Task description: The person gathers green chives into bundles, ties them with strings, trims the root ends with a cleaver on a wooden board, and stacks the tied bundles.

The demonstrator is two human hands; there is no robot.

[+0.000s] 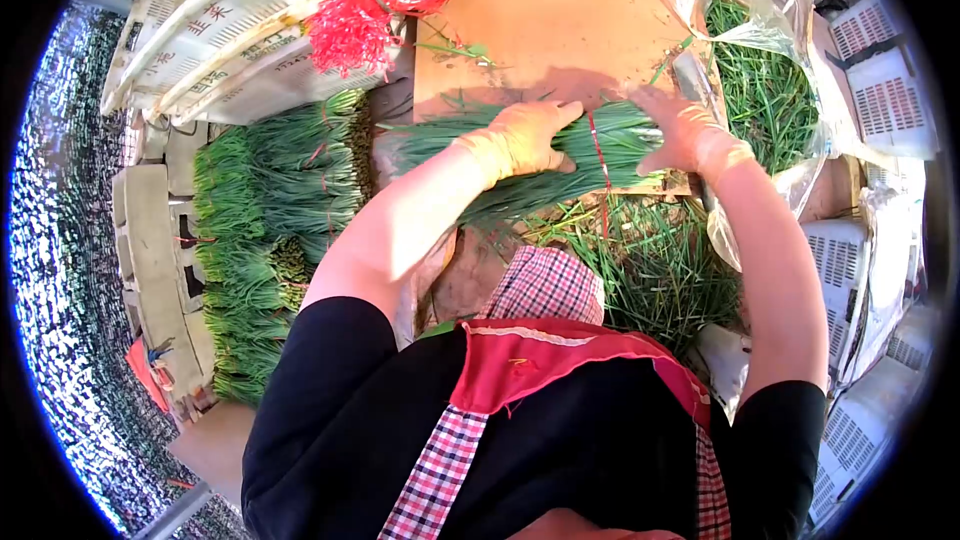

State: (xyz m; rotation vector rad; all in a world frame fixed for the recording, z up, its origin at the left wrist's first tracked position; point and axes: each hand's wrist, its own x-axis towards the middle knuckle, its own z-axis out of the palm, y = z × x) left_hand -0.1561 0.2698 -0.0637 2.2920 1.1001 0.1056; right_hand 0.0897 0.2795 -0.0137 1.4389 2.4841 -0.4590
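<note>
A long bundle of green chives (pixel 625 140) lies across the near part of an orange-brown board (pixel 560 30). A red tie strip (pixel 599 148) crosses it, its tail hanging toward me. My left hand (pixel 530 140), in a thin yellowish glove, presses down on the bundle left of the strip, thumb and fingers curved over the leaves. At the right, stem end is my right hand (pixel 685 132), also gloved. Its fingers are spread, cupped against the ends of the stems. Part of the strip's loop under the bundle is hidden.
Tied chive bundles (pixel 270 190) are stacked at the left. Red tie strips (pixel 375 15) hang beside white crates (pixel 230 30). A clear plastic bag (pixel 765 70) of loose leaves stands at the right. Leaf scraps (pixel 660 260) lie below the board, near my checked apron.
</note>
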